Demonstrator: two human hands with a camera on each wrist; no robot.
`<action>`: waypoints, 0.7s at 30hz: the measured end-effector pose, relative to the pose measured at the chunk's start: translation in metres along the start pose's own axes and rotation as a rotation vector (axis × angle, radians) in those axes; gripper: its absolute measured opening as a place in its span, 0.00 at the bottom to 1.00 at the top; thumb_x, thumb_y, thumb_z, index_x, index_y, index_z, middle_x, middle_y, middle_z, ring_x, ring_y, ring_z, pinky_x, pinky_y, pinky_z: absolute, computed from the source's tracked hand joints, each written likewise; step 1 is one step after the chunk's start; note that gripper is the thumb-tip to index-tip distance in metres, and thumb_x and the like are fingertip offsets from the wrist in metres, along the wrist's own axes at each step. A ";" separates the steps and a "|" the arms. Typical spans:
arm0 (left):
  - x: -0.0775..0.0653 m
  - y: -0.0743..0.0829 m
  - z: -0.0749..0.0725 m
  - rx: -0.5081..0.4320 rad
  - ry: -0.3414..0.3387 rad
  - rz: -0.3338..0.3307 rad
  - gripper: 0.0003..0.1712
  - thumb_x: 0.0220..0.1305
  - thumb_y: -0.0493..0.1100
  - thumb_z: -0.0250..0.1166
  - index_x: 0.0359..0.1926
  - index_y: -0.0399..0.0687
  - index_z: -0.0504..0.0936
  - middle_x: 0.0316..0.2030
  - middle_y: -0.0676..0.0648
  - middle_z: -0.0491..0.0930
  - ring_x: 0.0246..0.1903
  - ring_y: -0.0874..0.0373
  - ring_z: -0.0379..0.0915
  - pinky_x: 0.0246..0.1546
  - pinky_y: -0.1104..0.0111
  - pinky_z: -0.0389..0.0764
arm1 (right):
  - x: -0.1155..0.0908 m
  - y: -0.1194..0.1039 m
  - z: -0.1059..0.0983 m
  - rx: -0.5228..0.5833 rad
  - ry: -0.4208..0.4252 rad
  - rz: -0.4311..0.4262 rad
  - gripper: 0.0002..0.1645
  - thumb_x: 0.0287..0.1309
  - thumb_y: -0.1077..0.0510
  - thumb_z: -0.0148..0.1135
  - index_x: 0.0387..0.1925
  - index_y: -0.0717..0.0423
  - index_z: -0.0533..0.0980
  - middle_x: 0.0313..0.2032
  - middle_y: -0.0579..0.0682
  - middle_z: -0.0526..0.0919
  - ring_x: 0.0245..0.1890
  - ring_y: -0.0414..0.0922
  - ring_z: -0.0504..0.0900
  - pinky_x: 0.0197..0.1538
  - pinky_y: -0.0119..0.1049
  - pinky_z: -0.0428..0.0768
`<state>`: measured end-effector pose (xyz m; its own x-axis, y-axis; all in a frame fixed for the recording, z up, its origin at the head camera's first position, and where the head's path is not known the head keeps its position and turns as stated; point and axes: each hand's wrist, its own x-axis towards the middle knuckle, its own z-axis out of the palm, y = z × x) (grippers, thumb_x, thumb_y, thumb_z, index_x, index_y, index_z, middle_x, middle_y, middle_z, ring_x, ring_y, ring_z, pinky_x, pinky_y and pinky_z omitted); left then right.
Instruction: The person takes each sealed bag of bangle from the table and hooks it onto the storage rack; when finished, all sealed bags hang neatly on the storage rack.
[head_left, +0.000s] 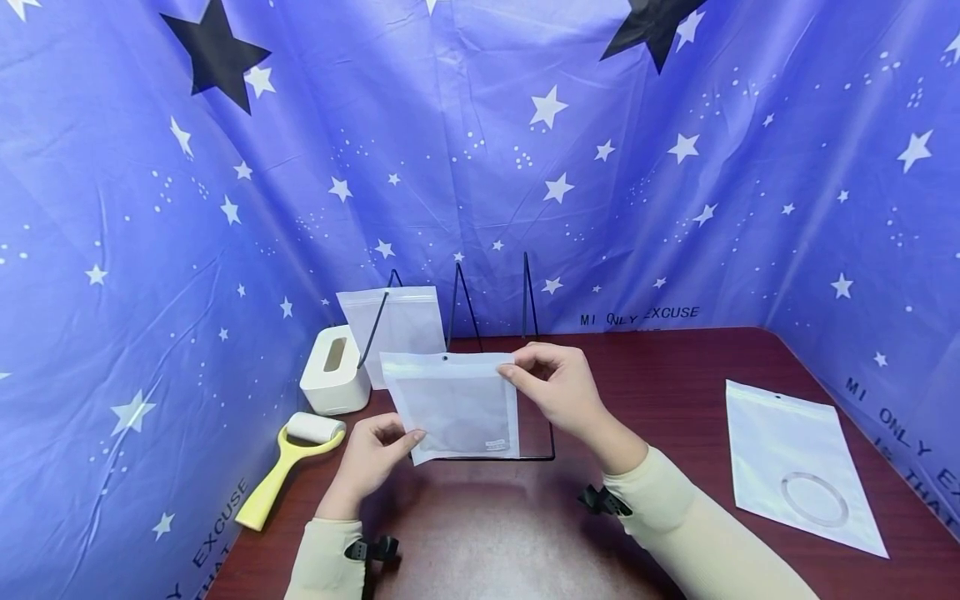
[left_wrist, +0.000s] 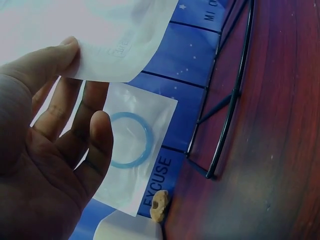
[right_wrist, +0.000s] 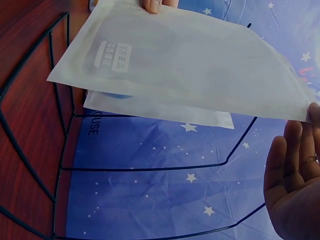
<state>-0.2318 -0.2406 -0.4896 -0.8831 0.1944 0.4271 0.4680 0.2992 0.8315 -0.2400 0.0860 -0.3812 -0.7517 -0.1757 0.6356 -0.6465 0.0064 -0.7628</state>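
Observation:
Both hands hold up a white translucent zip bag (head_left: 456, 404) in front of a black wire rack (head_left: 552, 433). Its lower left edge is pinched by the left hand (head_left: 375, 454), thumb on the near face. At the upper right corner the right hand (head_left: 558, 387) pinches it between thumb and fingers. A small printed label shows near one bottom corner of the bag; its contents are only a faint shape. Behind it, a second white bag (head_left: 405, 321) stands upright in the rack's left part; the left wrist view shows a blue ring (left_wrist: 150, 140) on that one.
Left of the rack stands a white tissue box (head_left: 337, 387). A lint roller (head_left: 281, 471) with a yellow handle lies nearer, by the left table edge. Another white bag (head_left: 795, 442) with a ring outline lies flat at the right. A star-patterned curtain (head_left: 480, 167) surrounds the table.

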 end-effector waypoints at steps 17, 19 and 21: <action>0.006 -0.008 -0.002 0.031 0.005 -0.060 0.05 0.66 0.42 0.76 0.34 0.47 0.89 0.26 0.49 0.85 0.24 0.61 0.75 0.25 0.68 0.75 | 0.007 -0.020 0.007 -0.030 0.030 0.063 0.05 0.59 0.71 0.74 0.29 0.63 0.85 0.26 0.50 0.84 0.21 0.36 0.70 0.26 0.28 0.67; 0.008 -0.008 -0.002 0.047 0.010 -0.074 0.05 0.66 0.42 0.75 0.35 0.48 0.88 0.26 0.50 0.85 0.24 0.60 0.75 0.25 0.68 0.75 | 0.009 -0.019 0.007 -0.031 0.032 0.062 0.05 0.59 0.70 0.73 0.29 0.63 0.85 0.25 0.50 0.84 0.21 0.36 0.69 0.25 0.28 0.66; 0.010 -0.008 -0.004 0.064 0.021 -0.091 0.05 0.66 0.42 0.75 0.35 0.50 0.87 0.26 0.51 0.85 0.24 0.59 0.75 0.26 0.68 0.76 | 0.011 -0.017 0.007 -0.033 0.034 0.059 0.05 0.60 0.70 0.73 0.29 0.64 0.85 0.24 0.52 0.83 0.21 0.36 0.69 0.25 0.28 0.66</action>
<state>-0.2447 -0.2442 -0.4904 -0.9221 0.1445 0.3591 0.3868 0.3742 0.8428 -0.2363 0.0772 -0.3625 -0.7921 -0.1408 0.5939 -0.6046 0.0484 -0.7950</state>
